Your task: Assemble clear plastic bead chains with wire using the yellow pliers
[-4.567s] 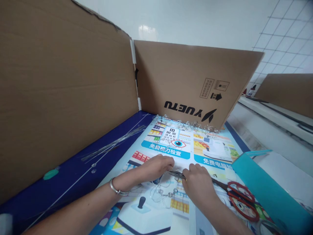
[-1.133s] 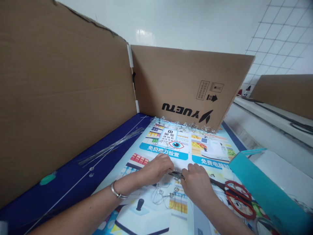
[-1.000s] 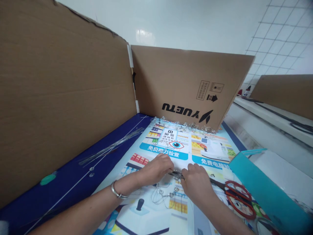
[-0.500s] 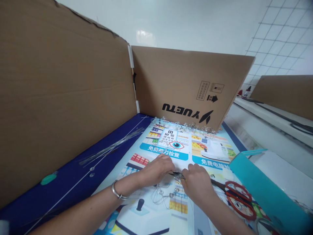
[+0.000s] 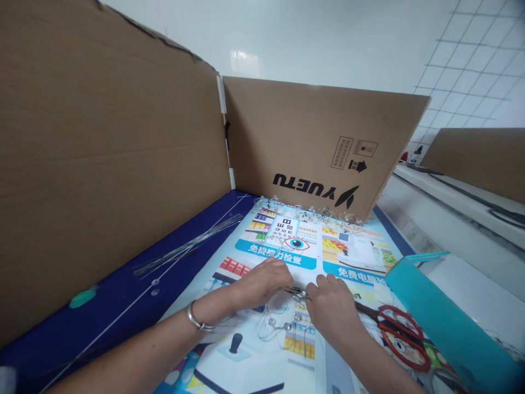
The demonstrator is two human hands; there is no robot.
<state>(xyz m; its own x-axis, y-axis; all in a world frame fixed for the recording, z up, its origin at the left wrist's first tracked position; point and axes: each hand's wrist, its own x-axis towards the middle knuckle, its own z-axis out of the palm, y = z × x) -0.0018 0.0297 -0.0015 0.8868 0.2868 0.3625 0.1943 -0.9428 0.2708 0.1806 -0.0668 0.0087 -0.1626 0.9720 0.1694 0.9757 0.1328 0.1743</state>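
Observation:
My left hand [image 5: 273,279], a metal bangle at its wrist, is closed, its fingertips pinched at the end of a beaded wire [image 5: 286,326]. Facing it across a small gap, my right hand [image 5: 333,306] is curled shut. Between the two sets of fingers a narrow dark metal tip [image 5: 297,293] shows; my right hand hides where it leads. Clear round beads and thin loops of the wire hang or lie below. Red-handled scissors [image 5: 404,336] lie just right of my right hand, their blades running toward it and partly hidden.
A printed poster sheet [image 5: 246,364] covers the table. Cardboard panels [image 5: 123,137] stand left and behind. A pile of clear beaded wire pieces [image 5: 320,210] lies along the back panel. Straight wires [image 5: 188,246] rest on the blue surface left. A teal box [image 5: 447,317] stands right.
Both hands stay almost in place. The dark metal tip and the bit of wire between the fingers have shifted slightly.

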